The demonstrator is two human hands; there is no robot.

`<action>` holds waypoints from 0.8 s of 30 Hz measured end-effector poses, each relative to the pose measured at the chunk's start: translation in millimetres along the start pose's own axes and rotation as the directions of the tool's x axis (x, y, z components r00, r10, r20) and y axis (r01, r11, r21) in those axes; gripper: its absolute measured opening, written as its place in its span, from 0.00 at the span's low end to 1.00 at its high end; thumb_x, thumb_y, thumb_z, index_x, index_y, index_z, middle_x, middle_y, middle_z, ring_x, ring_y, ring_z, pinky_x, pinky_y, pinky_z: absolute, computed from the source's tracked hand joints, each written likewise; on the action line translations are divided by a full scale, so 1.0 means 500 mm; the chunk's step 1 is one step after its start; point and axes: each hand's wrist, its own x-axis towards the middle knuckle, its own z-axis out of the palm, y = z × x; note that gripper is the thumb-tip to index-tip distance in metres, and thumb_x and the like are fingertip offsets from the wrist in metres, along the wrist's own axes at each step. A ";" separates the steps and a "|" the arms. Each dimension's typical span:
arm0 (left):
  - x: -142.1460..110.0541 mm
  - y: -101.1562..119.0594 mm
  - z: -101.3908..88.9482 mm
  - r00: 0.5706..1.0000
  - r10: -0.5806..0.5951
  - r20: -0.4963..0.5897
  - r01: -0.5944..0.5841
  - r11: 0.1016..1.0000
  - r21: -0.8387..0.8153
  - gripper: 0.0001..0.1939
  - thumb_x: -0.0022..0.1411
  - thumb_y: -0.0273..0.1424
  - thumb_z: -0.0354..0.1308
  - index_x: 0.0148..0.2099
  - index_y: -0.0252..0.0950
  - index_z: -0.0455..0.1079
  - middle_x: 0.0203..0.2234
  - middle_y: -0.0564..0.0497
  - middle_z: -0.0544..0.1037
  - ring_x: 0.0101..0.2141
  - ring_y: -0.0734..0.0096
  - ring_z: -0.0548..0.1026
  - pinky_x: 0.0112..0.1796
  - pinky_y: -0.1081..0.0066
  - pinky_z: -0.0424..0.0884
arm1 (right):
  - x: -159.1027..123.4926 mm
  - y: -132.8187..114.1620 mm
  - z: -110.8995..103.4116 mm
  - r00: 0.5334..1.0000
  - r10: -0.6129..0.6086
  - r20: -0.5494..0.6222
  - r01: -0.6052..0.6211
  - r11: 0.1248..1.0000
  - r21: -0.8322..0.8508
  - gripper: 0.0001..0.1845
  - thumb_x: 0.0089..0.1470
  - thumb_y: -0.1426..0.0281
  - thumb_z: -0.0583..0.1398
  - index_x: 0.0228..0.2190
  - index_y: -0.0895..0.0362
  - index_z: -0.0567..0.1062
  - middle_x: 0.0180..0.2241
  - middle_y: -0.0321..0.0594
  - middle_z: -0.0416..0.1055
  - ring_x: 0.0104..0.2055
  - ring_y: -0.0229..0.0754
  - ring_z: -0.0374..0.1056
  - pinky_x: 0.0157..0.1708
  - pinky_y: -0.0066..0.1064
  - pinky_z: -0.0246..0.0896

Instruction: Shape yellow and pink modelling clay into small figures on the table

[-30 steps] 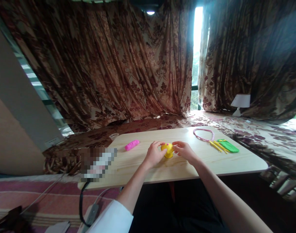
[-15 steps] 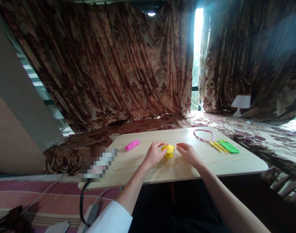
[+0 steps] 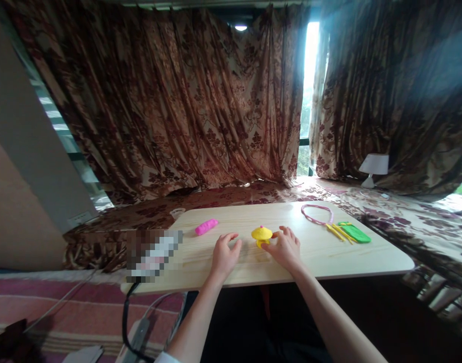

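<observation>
A small yellow modelling-clay piece stands upright on the table, with a wide cone-shaped top, a narrower base and a pink dot at its tip. My right hand is at its right side, the thumb against the base and a fingertip at the rim of the top; part of the base is hidden by the thumb. To the left, my left hand is apart from the piece, thumb and fingers curved and spread, with nothing in them.
A pink clay roll lies left on the pale wooden table. At the right are a pink loop, yellow sticks and a green slab. A blurred-out item is at the left edge, its black cable hanging down.
My left hand has drawn away leftward from the yellow piece. My right hand has moved in and touches it. The cone-shaped top now shows more clearly.
</observation>
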 end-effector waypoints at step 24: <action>-0.001 -0.006 -0.002 0.995 -0.084 0.063 0.082 0.996 0.022 0.12 0.62 0.34 0.54 0.45 0.33 0.68 0.42 0.47 0.73 0.41 0.67 0.73 0.42 0.60 0.70 | 0.018 -0.018 0.019 1.000 0.000 -0.024 0.001 0.999 0.034 0.13 0.43 0.61 0.61 0.32 0.52 0.78 0.46 0.41 0.69 0.50 0.49 0.62 0.48 0.35 0.53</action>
